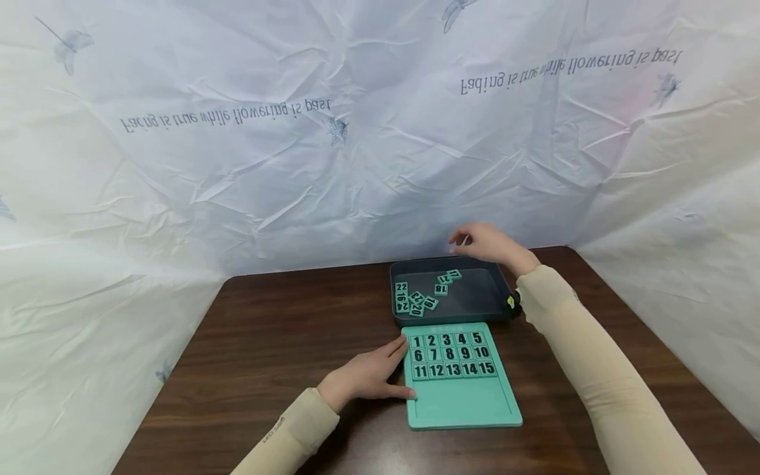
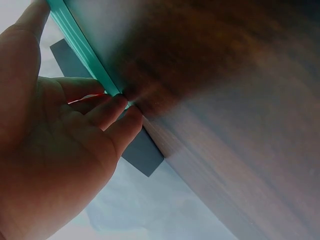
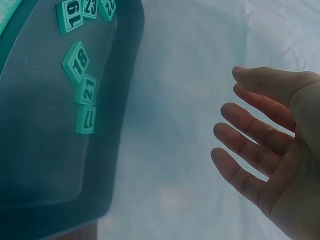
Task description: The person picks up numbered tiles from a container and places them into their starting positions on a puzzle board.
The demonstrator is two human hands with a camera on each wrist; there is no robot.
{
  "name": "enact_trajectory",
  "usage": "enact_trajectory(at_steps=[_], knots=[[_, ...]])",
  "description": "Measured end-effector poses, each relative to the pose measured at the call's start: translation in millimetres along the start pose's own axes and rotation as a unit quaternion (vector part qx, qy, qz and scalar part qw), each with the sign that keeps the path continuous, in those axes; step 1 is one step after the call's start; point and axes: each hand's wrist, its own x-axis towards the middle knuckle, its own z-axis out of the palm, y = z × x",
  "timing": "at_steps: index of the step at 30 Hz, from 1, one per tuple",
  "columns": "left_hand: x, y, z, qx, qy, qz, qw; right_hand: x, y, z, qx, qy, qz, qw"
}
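Observation:
My left hand (image 1: 369, 375) rests along the left edge of a green number board (image 1: 466, 402), fingers and thumb spread apart. Tiles (image 1: 450, 355) numbered 1 to 15 sit in order in the board's upper three rows; its lower part is bare green. In the left wrist view, the fingertips (image 2: 134, 114) touch the board's side. Above the back rim of a dark tray (image 1: 481, 297) hovers my right hand (image 1: 488, 241), its fingers loosely bent and holding nothing. Loose green tiles lie in the tray, among them tile 18 (image 3: 76, 62) and tile 21 (image 3: 86, 90).
Tray and board stand close together on a dark brown wooden table (image 1: 285, 330), the tray behind the board. A pale printed sheet (image 1: 297, 185) hangs behind the table and along both sides. A small black-and-yellow item (image 1: 512, 302) shows at the right wrist, beside the tray's rim.

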Motion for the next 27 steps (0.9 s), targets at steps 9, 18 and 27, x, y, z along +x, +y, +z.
enact_trajectory(at_steps=[9, 18, 27], knots=[[2.0, -0.3, 1.7, 0.007, 0.004, -0.002, 1.0, 19.8, 10.4, 24.3, 0.015, -0.02, 0.006, 1.0], [0.3, 0.0, 1.6, 0.002, 0.003, -0.005, 1.0, 30.6, 4.7, 49.6, -0.002, -0.079, -0.014, 0.997], [0.3, 1.4, -0.2, 0.0, 0.001, 0.0, 1.0, 35.1, -8.7, 76.8, 0.012, -0.148, -0.014, 0.989]])
